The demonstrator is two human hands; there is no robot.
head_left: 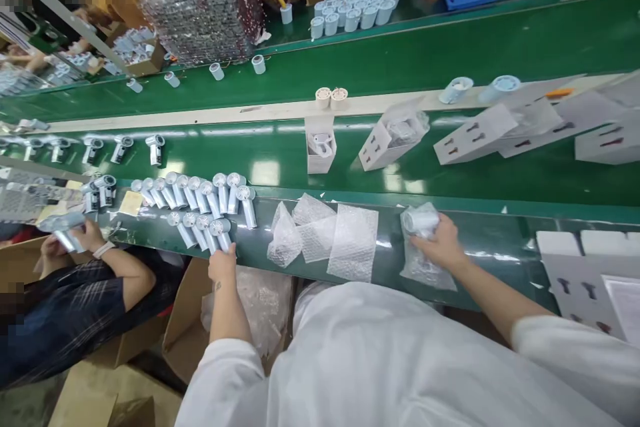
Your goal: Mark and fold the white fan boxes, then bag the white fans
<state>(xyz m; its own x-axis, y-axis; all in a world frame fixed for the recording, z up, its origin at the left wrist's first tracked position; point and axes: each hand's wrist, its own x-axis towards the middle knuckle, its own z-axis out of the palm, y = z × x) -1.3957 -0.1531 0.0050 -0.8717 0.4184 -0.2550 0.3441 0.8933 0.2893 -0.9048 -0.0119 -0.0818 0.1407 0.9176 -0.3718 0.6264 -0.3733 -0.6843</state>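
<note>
Right hand (440,245): fingers curled and closed around a silver handheld fan (419,221), which sits inside a bubble-wrap sleeve (427,270) on the green conveyor belt (493,260). Left hand (223,265): fingers held together, at or touching the end fan (219,230) of the front row; whether they pinch it, I cannot tell. Beyond those fingers lie two rows of matching fans (200,197). Between both hands lie bubble-wrap sheets (353,242). Past the right fingers sits a white carton insert (585,280). Well left of the left fingers, a co-worker's hand (85,235) is beside another fan (63,230).
</note>
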